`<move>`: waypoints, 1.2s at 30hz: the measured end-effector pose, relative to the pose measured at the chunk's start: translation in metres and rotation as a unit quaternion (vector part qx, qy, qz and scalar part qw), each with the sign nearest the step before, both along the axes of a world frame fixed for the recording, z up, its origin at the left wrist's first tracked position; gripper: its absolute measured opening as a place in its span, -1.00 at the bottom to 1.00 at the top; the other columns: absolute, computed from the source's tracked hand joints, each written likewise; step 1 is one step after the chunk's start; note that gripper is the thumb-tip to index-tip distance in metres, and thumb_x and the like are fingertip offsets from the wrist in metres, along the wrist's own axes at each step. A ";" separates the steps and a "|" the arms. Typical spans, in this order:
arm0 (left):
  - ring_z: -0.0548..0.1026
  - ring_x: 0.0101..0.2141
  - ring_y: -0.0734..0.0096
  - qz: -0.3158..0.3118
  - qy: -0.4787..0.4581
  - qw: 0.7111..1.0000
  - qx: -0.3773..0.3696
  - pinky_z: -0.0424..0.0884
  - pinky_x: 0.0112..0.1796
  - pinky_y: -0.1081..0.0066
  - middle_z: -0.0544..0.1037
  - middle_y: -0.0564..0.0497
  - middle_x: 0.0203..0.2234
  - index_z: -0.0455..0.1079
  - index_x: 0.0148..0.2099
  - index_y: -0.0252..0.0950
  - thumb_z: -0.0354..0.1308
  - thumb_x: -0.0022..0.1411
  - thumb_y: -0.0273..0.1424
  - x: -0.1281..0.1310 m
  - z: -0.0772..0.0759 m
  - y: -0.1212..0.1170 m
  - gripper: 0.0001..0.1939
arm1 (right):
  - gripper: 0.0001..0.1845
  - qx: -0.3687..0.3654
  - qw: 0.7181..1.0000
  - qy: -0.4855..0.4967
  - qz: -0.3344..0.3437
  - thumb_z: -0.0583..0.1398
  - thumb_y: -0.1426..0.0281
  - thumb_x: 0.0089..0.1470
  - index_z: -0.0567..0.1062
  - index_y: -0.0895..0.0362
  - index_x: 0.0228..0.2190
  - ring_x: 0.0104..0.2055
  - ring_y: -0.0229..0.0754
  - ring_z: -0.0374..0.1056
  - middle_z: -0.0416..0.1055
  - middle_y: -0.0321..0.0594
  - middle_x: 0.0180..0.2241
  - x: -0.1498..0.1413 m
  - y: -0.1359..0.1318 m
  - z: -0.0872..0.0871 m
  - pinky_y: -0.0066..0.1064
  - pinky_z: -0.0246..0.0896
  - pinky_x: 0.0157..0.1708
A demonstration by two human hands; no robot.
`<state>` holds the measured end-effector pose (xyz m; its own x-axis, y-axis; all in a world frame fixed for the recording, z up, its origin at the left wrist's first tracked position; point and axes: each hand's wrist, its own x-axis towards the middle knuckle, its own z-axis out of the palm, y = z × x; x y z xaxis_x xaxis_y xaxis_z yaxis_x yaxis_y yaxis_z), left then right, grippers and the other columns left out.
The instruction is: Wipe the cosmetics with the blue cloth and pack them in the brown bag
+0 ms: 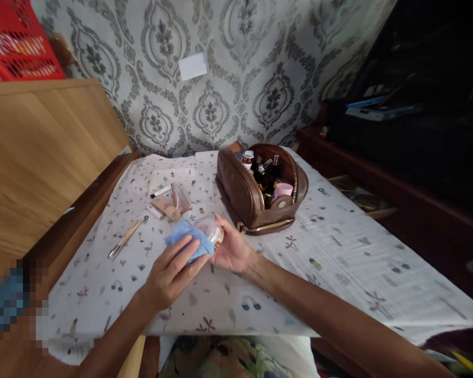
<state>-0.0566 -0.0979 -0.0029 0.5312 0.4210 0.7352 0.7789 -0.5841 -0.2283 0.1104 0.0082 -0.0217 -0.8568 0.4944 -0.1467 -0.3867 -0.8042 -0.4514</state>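
My right hand (234,249) grips a round, clear-topped cosmetic container (208,228) with a gold-coloured edge, above the table. Pressed against its near left side is a blue cloth (182,230), held under the bent fingers of my left hand (169,275). The cloth and fingers hide part of the container. Just beyond my right hand stands a brown makeup bag (238,197), unzipped, with bottles and a pink-lidded item (283,189) inside. Left of the cloth lie a beige tube (165,207), a pinkish flat packet (181,198) and a slim beige-and-silver stick (125,239).
A white patterned cloth (260,294) covers the table. Behind it rises a patterned wall with a white card (193,66). A wooden panel (51,157) borders the left, below a red basket (23,47). Dark furniture (378,173) lines the right side.
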 end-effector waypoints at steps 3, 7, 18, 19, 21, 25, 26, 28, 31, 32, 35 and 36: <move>0.44 0.18 0.21 -0.027 -0.002 1.000 -0.010 0.52 0.13 0.24 0.53 -0.06 0.08 0.41 0.20 -0.18 0.15 0.34 -0.54 -0.001 0.002 -0.003 -0.58 | -0.51 0.011 1.000 -0.025 0.011 0.04 0.02 0.25 0.50 0.17 -0.27 -0.18 -0.04 0.50 0.59 -0.10 -0.32 0.001 0.001 -0.002 -0.19 0.41 -0.12; 0.42 0.19 0.19 -0.061 -0.006 0.998 -0.019 0.54 0.09 0.21 0.53 -0.11 0.04 0.48 0.06 -0.24 0.06 0.36 -0.57 0.000 0.005 -0.006 -0.69 | -0.48 0.032 0.998 -0.050 0.025 0.05 0.01 0.24 0.50 0.21 -0.17 -0.09 0.02 0.49 0.59 -0.03 -0.22 0.003 0.000 -0.003 -0.11 0.41 -0.10; 0.44 0.15 0.15 -0.032 -0.120 0.986 -0.112 0.50 0.06 0.14 0.45 -0.23 0.10 0.35 -0.08 -0.29 -0.02 0.28 -0.69 -0.006 0.015 0.001 -0.72 | -0.41 0.068 0.991 -0.020 0.111 -0.14 0.01 0.36 0.46 0.19 -0.19 -0.45 -0.15 0.44 0.55 -0.10 -0.36 0.004 0.004 -0.003 -0.34 0.41 -0.55; 0.46 0.11 0.19 -0.011 -0.135 0.984 -0.119 0.50 0.05 0.19 0.46 -0.22 0.08 0.34 -0.07 -0.28 -0.02 0.29 -0.68 -0.006 0.013 0.000 -0.72 | -0.40 0.080 0.992 -0.022 0.097 -0.14 0.00 0.36 0.46 0.18 -0.16 -0.44 -0.15 0.45 0.56 -0.09 -0.33 0.003 0.004 -0.003 -0.33 0.42 -0.54; 0.50 0.05 0.26 0.029 -0.161 0.976 -0.142 0.50 0.02 0.28 0.49 -0.19 0.02 0.33 -0.04 -0.28 -0.03 0.32 -0.65 -0.005 0.010 -0.001 -0.74 | -0.41 0.107 0.992 -0.031 0.058 -0.12 -0.03 0.34 0.45 0.16 -0.09 -0.40 -0.13 0.47 0.57 -0.10 -0.29 0.001 0.003 -0.003 -0.32 0.44 -0.52; 0.51 0.02 0.29 0.073 -0.187 0.965 -0.168 0.47 0.03 0.30 0.49 -0.15 -0.01 0.33 -0.03 -0.26 -0.04 0.35 -0.60 -0.003 0.005 -0.005 -0.77 | -0.46 0.175 0.982 -0.063 -0.016 0.08 -0.08 0.23 0.48 0.10 -0.07 -0.22 -0.08 0.51 0.57 -0.17 -0.22 -0.003 0.003 -0.004 -0.28 0.45 -0.34; 0.50 0.03 0.29 0.079 -0.187 0.964 -0.171 0.46 0.04 0.31 0.48 -0.14 -0.01 0.33 -0.03 -0.26 -0.04 0.35 -0.60 -0.002 0.004 -0.006 -0.77 | -0.43 0.196 0.978 -0.066 -0.037 0.15 -0.11 0.16 0.51 0.11 -0.12 -0.18 -0.07 0.51 0.58 -0.17 -0.23 -0.005 0.004 -0.004 -0.28 0.44 -0.26; 0.48 0.04 0.31 0.085 -0.183 0.963 -0.177 0.44 0.05 0.33 0.46 -0.13 -0.02 0.34 -0.02 -0.26 -0.04 0.35 -0.60 0.000 0.003 -0.008 -0.76 | -0.37 0.235 0.967 -0.064 -0.079 0.24 -0.17 0.02 0.56 0.16 -0.23 -0.14 -0.06 0.49 0.58 -0.16 -0.28 -0.007 0.004 -0.006 -0.29 0.39 -0.16; 0.46 0.03 0.31 0.088 -0.191 0.959 -0.192 0.42 0.04 0.34 0.45 -0.12 -0.03 0.34 0.01 -0.25 -0.05 0.37 -0.57 0.005 0.002 -0.008 -0.75 | -0.36 0.267 0.953 -0.072 -0.124 0.27 -0.20 -0.04 0.55 0.17 -0.35 -0.23 -0.10 0.48 0.56 -0.18 -0.35 -0.008 0.005 -0.006 -0.33 0.34 -0.18; 0.47 0.01 0.31 0.091 -0.204 0.954 -0.202 0.43 0.02 0.34 0.45 -0.11 -0.04 0.34 0.00 -0.25 -0.05 0.38 -0.54 0.006 0.003 -0.007 -0.77 | -0.38 0.274 0.948 -0.083 -0.141 0.29 -0.18 -0.04 0.54 0.16 -0.37 -0.27 -0.14 0.46 0.55 -0.21 -0.36 -0.007 0.005 -0.005 -0.35 0.33 -0.20; 0.51 -0.15 0.34 0.116 -0.283 0.912 -0.273 0.47 -0.12 0.36 0.49 -0.05 -0.16 0.33 -0.01 -0.22 -0.03 0.42 -0.40 0.006 0.007 -0.002 -0.83 | -0.45 0.321 0.920 -0.131 -0.183 0.38 -0.10 -0.12 0.49 0.11 -0.37 -0.25 -0.17 0.44 0.52 -0.24 -0.31 -0.003 0.006 -0.001 -0.36 0.32 -0.20; 0.52 -0.20 0.35 0.123 -0.317 0.888 -0.310 0.47 -0.16 0.36 0.50 -0.03 -0.19 0.31 0.02 -0.20 -0.01 0.42 -0.34 0.004 0.010 0.001 -0.81 | -0.45 0.341 0.910 -0.145 -0.185 0.41 -0.08 -0.16 0.48 0.09 -0.34 -0.21 -0.15 0.44 0.51 -0.24 -0.27 -0.001 0.007 0.001 -0.35 0.33 -0.18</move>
